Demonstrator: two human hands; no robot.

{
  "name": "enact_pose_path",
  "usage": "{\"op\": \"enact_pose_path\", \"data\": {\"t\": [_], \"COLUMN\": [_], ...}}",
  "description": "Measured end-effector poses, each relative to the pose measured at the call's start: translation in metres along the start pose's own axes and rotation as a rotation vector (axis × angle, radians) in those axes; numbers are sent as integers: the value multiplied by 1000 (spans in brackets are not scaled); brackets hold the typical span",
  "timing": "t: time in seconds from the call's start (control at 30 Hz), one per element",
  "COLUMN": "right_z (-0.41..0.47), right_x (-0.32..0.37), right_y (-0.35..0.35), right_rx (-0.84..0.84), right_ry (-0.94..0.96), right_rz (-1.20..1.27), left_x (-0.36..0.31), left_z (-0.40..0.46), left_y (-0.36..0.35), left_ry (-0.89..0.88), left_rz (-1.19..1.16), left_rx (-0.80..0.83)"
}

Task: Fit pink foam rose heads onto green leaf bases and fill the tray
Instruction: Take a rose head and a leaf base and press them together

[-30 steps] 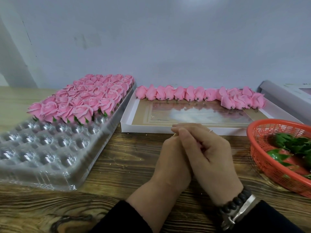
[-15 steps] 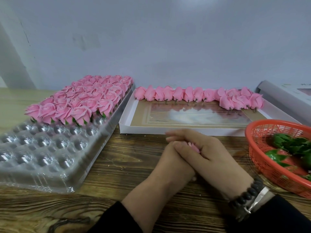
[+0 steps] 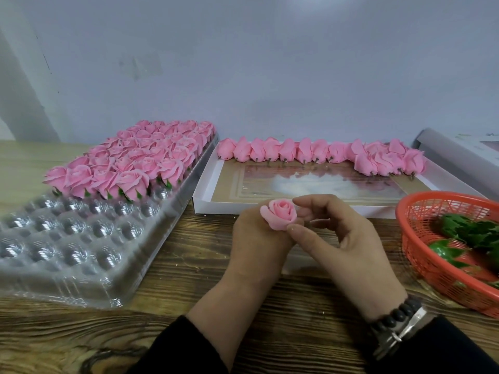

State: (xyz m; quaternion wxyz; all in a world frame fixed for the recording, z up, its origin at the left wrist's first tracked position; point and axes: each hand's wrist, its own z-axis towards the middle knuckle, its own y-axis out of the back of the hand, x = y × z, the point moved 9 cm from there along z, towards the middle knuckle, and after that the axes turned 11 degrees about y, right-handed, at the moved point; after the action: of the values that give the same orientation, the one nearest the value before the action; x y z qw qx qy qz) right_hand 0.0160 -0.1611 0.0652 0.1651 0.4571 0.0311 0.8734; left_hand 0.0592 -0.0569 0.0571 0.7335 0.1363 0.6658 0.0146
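- Rose head [image 3: 280, 217] at frame centre, bloom up, gripped from below by left hand [image 3: 255, 247] so petals stay exposed.
- Right hand [image 3: 341, 240] thumb and forefinger pinch its outer petals, likely shaping.
- Tray [image 3: 89, 247] at left, near cells unfilled.
- Leaf bases [image 3: 469, 233] in basket [image 3: 421, 255], right edge.

Pale wall [image 3: 270, 63], wooden table [image 3: 81, 341]

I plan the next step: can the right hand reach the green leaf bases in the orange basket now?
Probably yes: the orange basket sits open-topped beside the right hand, nothing between, though its fingers touch the rose.
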Motion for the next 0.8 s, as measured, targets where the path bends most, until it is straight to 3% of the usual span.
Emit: {"op": "enact_pose_path", "data": {"t": [0.33,0.53,0.73,0.8], "right_z": [2,1,0,1], "right_x": [9,1,-1,-5], "right_y": [-7,-8,3,11], "right_rx": [51,63,-55,-108], "right_ry": [17,-67,-62,-62], "right_rz": [22,101,88,65], "left_x": [4,13,10,10], "left_z": [-3,-3,-6,-6], "left_y": [-3,-15,-23,-18], "left_ry": [-25,37,20,14], "left_rz": [-129,-184,-65,61], "left_rx": [-4,99,211,153]}}
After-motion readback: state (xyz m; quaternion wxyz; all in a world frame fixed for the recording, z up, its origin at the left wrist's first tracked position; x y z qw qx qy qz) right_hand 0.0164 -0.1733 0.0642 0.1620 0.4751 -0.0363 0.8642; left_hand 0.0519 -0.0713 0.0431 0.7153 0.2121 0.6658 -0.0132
